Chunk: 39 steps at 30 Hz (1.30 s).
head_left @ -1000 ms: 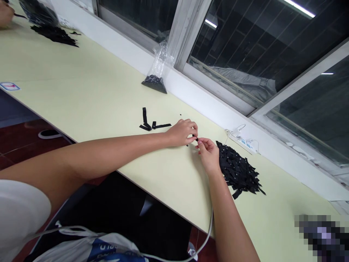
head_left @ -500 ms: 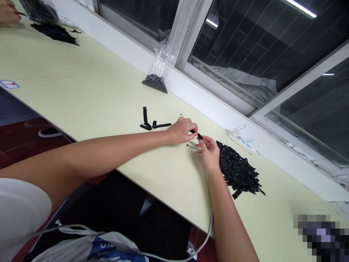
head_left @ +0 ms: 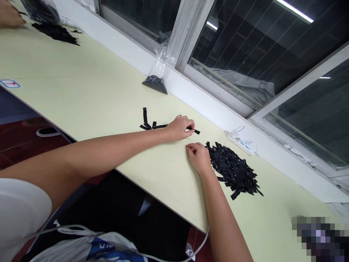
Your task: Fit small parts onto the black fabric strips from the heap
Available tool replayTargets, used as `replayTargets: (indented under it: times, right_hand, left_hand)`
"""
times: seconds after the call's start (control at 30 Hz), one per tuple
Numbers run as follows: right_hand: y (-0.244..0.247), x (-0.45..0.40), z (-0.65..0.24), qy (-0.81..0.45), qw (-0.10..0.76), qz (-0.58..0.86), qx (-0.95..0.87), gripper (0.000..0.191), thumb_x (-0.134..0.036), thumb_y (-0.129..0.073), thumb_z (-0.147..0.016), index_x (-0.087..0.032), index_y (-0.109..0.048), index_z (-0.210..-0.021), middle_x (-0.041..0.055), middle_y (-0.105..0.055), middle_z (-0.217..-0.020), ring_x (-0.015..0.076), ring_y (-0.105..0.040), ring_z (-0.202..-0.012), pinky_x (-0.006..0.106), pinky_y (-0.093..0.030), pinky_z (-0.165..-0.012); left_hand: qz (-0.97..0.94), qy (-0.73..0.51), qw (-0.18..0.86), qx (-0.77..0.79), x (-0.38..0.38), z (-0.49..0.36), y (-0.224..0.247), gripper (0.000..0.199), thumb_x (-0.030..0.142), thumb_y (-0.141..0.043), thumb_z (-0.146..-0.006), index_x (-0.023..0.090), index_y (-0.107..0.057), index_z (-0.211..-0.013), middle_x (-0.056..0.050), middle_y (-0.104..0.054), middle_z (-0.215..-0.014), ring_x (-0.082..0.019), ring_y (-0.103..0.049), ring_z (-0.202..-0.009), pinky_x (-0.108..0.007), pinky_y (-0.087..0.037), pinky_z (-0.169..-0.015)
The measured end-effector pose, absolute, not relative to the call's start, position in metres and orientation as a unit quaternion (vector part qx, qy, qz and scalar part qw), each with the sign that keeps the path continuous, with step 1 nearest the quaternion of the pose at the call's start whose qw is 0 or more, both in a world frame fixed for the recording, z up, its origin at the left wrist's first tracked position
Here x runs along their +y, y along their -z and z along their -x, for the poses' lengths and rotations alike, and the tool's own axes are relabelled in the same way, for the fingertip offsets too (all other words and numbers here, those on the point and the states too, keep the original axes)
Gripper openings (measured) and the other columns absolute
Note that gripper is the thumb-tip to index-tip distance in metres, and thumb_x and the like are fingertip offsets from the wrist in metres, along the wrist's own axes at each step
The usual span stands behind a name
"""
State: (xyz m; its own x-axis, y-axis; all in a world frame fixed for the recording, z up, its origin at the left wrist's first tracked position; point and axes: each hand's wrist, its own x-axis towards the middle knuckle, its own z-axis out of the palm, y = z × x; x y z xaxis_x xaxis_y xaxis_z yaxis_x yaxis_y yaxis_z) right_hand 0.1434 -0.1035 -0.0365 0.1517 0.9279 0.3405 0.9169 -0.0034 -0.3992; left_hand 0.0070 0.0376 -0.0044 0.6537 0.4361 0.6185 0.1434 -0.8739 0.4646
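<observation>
My left hand [head_left: 181, 128] is closed in a pinch on a short black fabric strip [head_left: 197, 132], whose free end sticks out to the right past the fingertips. Just below and to the right, my right hand [head_left: 199, 155] has thumb and fingertips pressed together low over the table. A small black ring [head_left: 187, 146] is at those fingertips, mostly covered by them. Right behind that hand lies a heap of black fabric strips [head_left: 231, 167] with small pale dots. Several loose black strips [head_left: 145, 116] lie beyond my left forearm.
A clear plastic bag [head_left: 156, 82] with small black pieces leans at the window ledge. A white power strip [head_left: 244, 145] lies along the wall. Another person's hand [head_left: 11, 16] is at the far left, near a dark pile [head_left: 56, 32]. A white cable [head_left: 203, 242] hangs over the front edge.
My right hand has let go of the strip and moved down and left to the small black ring on the table. My left hand keeps the strip, slightly lower.
</observation>
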Motion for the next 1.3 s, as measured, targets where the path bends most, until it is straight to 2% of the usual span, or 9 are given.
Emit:
replayTargets:
  times: [0.5, 0.67, 0.8, 0.93, 1.0, 1.07, 1.13, 1.3]
  right_hand:
    - [0.04, -0.101, -0.142, 0.019, 0.233, 0.749, -0.62, 0.011, -0.027, -0.056, -0.091, -0.022, -0.063, -0.083, 0.0102, -0.067, -0.092, 0.0249, -0.06, -0.088, 0.035, -0.042, -0.078]
    - [0.037, -0.103, -0.137, -0.022, 0.249, 0.744, -0.619, 0.008, -0.028, -0.055, -0.09, -0.023, -0.059, -0.087, 0.0065, -0.068, -0.084, 0.0226, -0.06, -0.077, 0.033, -0.041, -0.071]
    - [0.032, -0.107, -0.139, -0.079, 0.342, 0.724, -0.594, 0.012, -0.034, -0.059, -0.087, -0.023, -0.061, -0.093, 0.0039, -0.069, -0.084, 0.0191, -0.06, -0.07, 0.032, -0.044, -0.07]
    - [0.022, -0.111, -0.153, -0.076, 0.504, 0.686, -0.519, 0.028, -0.045, -0.062, -0.086, -0.02, -0.063, -0.099, 0.0073, -0.07, -0.093, 0.0192, -0.063, -0.078, 0.033, -0.05, -0.074]
    - [0.018, -0.113, -0.158, -0.046, 0.556, 0.67, -0.489, 0.032, -0.047, -0.063, -0.085, -0.02, -0.064, -0.101, 0.0086, -0.07, -0.096, 0.0202, -0.064, -0.083, 0.035, -0.051, -0.078]
    - [0.016, -0.113, -0.16, -0.041, 0.577, 0.657, -0.483, 0.032, -0.047, -0.065, -0.083, -0.019, -0.066, -0.099, 0.009, -0.07, -0.097, 0.0209, -0.065, -0.086, 0.036, -0.052, -0.081]
    - [0.016, -0.112, -0.158, -0.089, 0.573, 0.65, -0.491, 0.03, -0.046, -0.067, -0.081, -0.02, -0.067, -0.097, 0.0077, -0.07, -0.093, 0.0204, -0.065, -0.083, 0.036, -0.053, -0.08]
    - [0.023, -0.109, -0.151, -0.204, 0.564, 0.651, -0.466, 0.03, -0.046, -0.071, -0.076, -0.019, -0.068, -0.09, 0.0052, -0.07, -0.086, 0.0169, -0.061, -0.072, 0.031, -0.052, -0.065]
  left_hand:
    - [-0.897, -0.368, 0.193, 0.153, 0.039, -0.007, 0.007, 0.007, 0.022, -0.057, -0.087, 0.02, -0.063, -0.086, -0.003, -0.069, -0.087, -0.02, -0.059, -0.091, -0.038, -0.038, -0.092]
    - [-0.897, -0.37, 0.189, 0.152, 0.04, -0.007, 0.008, 0.007, 0.021, -0.057, -0.087, 0.019, -0.063, -0.086, -0.004, -0.068, -0.087, -0.02, -0.059, -0.089, -0.038, -0.039, -0.092]
    - [-0.905, -0.349, 0.184, 0.159, 0.041, -0.006, 0.008, 0.01, 0.023, -0.057, -0.088, 0.018, -0.065, -0.088, -0.006, -0.067, -0.088, -0.02, -0.059, -0.088, -0.036, -0.041, -0.09]
    - [-0.93, -0.303, 0.18, 0.101, 0.037, -0.003, 0.008, 0.012, 0.026, -0.057, -0.089, 0.019, -0.067, -0.091, -0.007, -0.065, -0.089, -0.021, -0.059, -0.091, -0.035, -0.041, -0.089]
    - [-0.941, -0.276, 0.195, 0.038, 0.03, -0.002, 0.007, 0.01, 0.025, -0.059, -0.088, 0.02, -0.067, -0.091, -0.006, -0.065, -0.088, -0.021, -0.059, -0.091, -0.033, -0.042, -0.088]
    - [-0.941, -0.253, 0.223, -0.012, 0.022, -0.002, 0.005, 0.009, 0.022, -0.059, -0.088, 0.021, -0.067, -0.091, -0.006, -0.065, -0.089, -0.02, -0.06, -0.091, -0.032, -0.043, -0.085]
    - [-0.939, -0.24, 0.244, -0.04, 0.014, -0.002, 0.004, 0.01, 0.02, -0.058, -0.089, 0.023, -0.067, -0.09, -0.005, -0.065, -0.088, -0.02, -0.06, -0.091, -0.031, -0.044, -0.083]
    - [-0.939, -0.251, 0.235, -0.009, 0.015, -0.003, 0.004, 0.013, 0.019, -0.055, -0.091, 0.022, -0.067, -0.091, -0.006, -0.066, -0.09, -0.02, -0.059, -0.094, -0.032, -0.043, -0.085]
